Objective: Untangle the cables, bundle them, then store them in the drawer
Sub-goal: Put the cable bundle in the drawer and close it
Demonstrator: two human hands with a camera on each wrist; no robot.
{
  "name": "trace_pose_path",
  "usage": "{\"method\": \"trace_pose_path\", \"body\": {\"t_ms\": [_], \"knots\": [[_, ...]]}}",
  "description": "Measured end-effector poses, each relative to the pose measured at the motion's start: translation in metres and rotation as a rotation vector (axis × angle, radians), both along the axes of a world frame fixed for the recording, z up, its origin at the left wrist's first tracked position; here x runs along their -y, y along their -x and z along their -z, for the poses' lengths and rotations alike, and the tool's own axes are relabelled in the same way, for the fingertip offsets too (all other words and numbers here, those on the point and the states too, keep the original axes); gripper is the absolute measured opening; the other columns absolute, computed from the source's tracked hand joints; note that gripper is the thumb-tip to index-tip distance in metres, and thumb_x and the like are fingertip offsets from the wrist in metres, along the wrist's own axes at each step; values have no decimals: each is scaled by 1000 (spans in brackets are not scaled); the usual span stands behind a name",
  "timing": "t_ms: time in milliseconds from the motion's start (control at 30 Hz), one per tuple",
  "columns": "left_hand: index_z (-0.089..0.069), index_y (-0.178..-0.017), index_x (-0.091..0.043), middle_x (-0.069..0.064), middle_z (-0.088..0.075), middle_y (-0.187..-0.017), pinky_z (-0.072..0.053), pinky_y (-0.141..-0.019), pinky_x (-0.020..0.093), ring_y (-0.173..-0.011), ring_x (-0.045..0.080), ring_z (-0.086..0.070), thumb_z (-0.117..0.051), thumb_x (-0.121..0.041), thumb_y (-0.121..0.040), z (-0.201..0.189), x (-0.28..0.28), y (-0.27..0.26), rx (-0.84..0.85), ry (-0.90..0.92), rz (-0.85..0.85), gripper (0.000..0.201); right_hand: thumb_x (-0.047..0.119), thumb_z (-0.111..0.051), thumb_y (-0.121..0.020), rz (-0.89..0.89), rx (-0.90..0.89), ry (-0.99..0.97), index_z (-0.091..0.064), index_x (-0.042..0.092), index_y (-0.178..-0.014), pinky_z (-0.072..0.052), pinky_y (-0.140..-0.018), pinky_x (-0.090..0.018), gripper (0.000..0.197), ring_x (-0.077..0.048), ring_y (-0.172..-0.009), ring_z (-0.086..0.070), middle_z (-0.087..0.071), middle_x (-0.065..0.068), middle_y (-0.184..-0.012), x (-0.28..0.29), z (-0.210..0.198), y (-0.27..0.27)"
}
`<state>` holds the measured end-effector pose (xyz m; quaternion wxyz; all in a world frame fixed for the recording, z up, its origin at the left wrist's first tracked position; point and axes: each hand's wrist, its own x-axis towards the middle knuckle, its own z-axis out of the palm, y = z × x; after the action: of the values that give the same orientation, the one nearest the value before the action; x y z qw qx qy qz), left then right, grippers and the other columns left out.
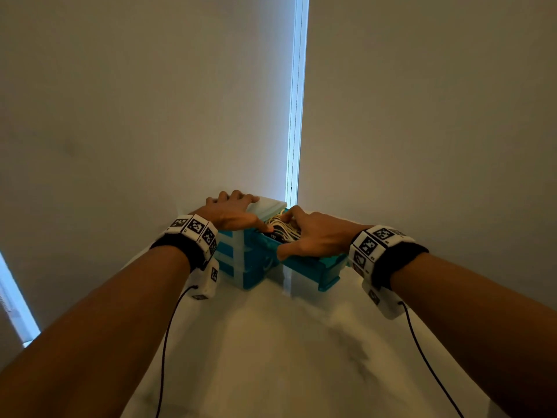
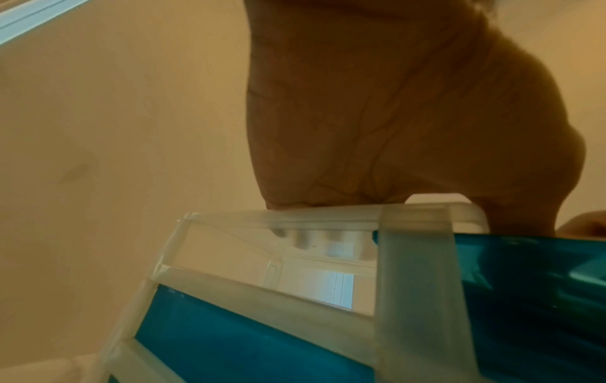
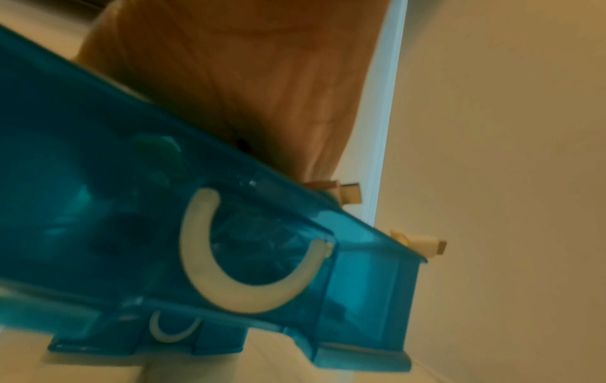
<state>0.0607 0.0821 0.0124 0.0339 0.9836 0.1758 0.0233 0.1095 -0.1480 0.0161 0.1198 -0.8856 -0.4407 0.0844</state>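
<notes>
A small drawer unit (image 1: pixel 241 268) with a frosted frame and teal drawers stands at the table's far corner. Its top drawer (image 1: pixel 316 268) is pulled out and holds pale and dark cables (image 1: pixel 281 226). My left hand (image 1: pixel 245 212) lies flat on the unit's top, its thumb reaching down onto the cables. My right hand (image 1: pixel 301 233) is over the drawer, bent fingers pressing on the cables and thumb along the outside of the wall. The left wrist view shows the left hand (image 2: pixel 393 116) on the frame (image 2: pixel 416 272). In the right wrist view, two pale connectors (image 3: pixel 423 245) poke over the drawer (image 3: pixel 98 181) rim.
The white table (image 1: pixel 286 342) stretches from the unit toward me. Pale blinds close off the back, with a bright vertical gap (image 1: pixel 297 101) between them. The drawer front carries a white crescent handle (image 3: pixel 229 272). Thin black leads hang from both wrist bands.
</notes>
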Motion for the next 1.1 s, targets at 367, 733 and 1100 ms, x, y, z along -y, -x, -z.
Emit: {"method": "trace_pose_path", "body": {"t_ms": [367,733,1100], "knots": [[-7,-169,-35,5,-10,-176,-15,-125,60,-157,40,-16,-43,-92,-82,1,-3,-2,-42,-60,22,110,65,-79,-84,9,-97,-1,-34,31,-149,-52,-83,-34,85,-18,-101,-66,-66,-4,-129,-11,-4,-18],[-6,-169,-38,0,-11,-176,-16,-124,59,-156,38,-16,-27,-92,-67,4,-8,-5,-30,-83,42,117,63,-83,-82,-10,-72,-66,-46,32,-143,-57,-93,-37,78,-19,-105,-67,-67,-1,-131,-17,-4,-20],[-26,-165,-35,4,-25,-172,-22,-123,59,-154,39,-26,-46,-87,-89,11,4,0,138,-43,-16,95,65,-66,-97,-119,194,-124,-33,33,-165,-49,-86,-29,82,-19,-104,-65,-68,-6,-138,-8,8,-13]]}}
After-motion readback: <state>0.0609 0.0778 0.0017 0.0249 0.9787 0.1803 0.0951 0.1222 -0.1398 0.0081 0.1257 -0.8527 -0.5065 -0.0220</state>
